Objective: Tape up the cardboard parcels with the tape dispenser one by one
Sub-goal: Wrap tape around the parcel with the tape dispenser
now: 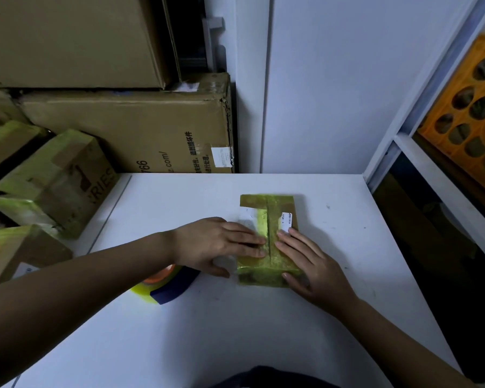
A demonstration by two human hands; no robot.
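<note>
A small flat cardboard parcel (272, 211) lies on the white table (263, 317), covered in yellow-green tape, with white labels on top and a seam down its middle. My left hand (216, 245) lies flat on the parcel's left half, fingers straight and pressing beside the seam. My right hand (311, 264) presses flat on the right half, thumb at the parcel's near edge. The tape dispenser (170, 287), dark blue with an orange core and a yellow tape roll, lies on the table under my left wrist, partly hidden by it.
Several taped cardboard parcels (53, 180) are stacked at the left. Large cardboard boxes (140, 127) stand behind them against the white wall. An orange crate (465, 113) sits on a white shelf frame at the right, past the table's right edge.
</note>
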